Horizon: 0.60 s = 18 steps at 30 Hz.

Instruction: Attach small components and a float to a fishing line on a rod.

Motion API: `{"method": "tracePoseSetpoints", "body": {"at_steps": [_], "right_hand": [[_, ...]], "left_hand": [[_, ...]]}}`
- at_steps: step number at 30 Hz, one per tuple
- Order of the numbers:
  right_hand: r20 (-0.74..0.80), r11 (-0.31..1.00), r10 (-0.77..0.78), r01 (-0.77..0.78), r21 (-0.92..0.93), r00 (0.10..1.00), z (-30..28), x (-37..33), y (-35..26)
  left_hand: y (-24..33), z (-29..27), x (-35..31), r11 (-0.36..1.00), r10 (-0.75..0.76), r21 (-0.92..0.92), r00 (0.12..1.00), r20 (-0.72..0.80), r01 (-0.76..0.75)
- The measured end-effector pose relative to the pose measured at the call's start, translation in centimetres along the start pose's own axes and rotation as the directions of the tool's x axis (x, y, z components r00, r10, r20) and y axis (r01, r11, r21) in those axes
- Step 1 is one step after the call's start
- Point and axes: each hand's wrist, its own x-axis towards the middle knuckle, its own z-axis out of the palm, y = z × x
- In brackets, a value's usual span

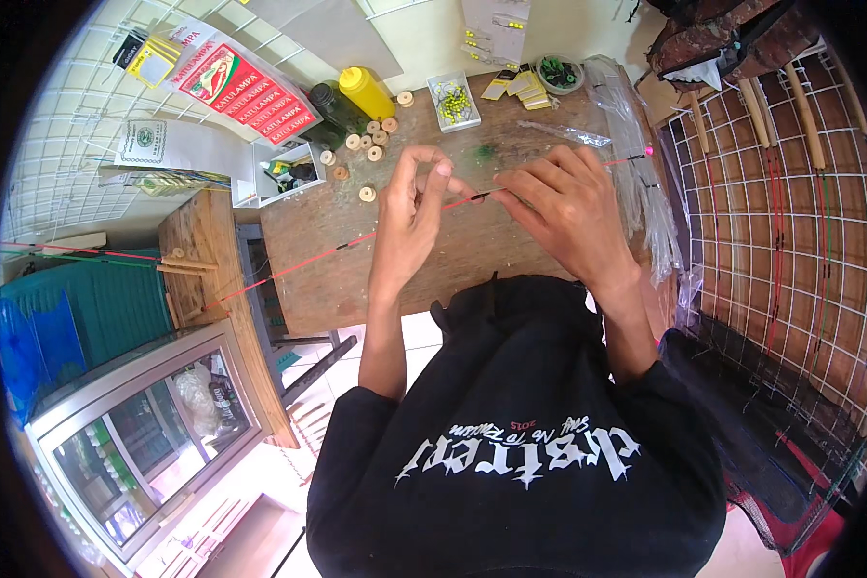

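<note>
Starting at nine o'clock, a glass-fronted cabinet (144,433) with a metal frame stands low, and above it lies a ribbed green sheet (96,303). A white wire grid (77,106) curves along the wall toward eleven o'clock, hung with a red and white printed packet (246,91).

A thin red rod (308,258) with short black bands runs slanting from the left bench edge up across the worn brown wooden table (356,279) to a pink tip at one o'clock. The left hand (409,217) pinches the rod between thumb and curled fingers, just left of centre. Above it, small round wooden spools (371,135) lie scattered beside a dark bottle (337,106) and a yellow plastic bottle (366,91).

The right hand (568,207) grips the same rod near a black band, fingers bent over it, close to the left hand. A clear box (453,101) of small yellow-green beads sits at twelve o'clock, with a round green bowl (559,72) further right. Crinkled clear plastic sleeves (636,173) lie along the table's right edge. At three o'clock a second wire grid (790,250) carries slim wooden-handled rods (804,116).
</note>
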Motion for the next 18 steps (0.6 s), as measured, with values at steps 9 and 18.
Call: {"method": "tracePoseSetpoints", "body": {"at_steps": [9,18], "right_hand": [[0.101,0.981,0.116,-0.130,0.142,0.988,-0.1,0.5,-0.2],[0.428,0.813,0.207,-0.398,0.426,0.880,-0.2,2.4,1.0]], "left_hand": [[-0.8,0.9,-0.9,0.970,0.152,0.208,0.980,-0.125,-0.124],[-0.5,1.5,-1.8,0.963,0.124,0.256,0.984,-0.131,-0.087]]}}
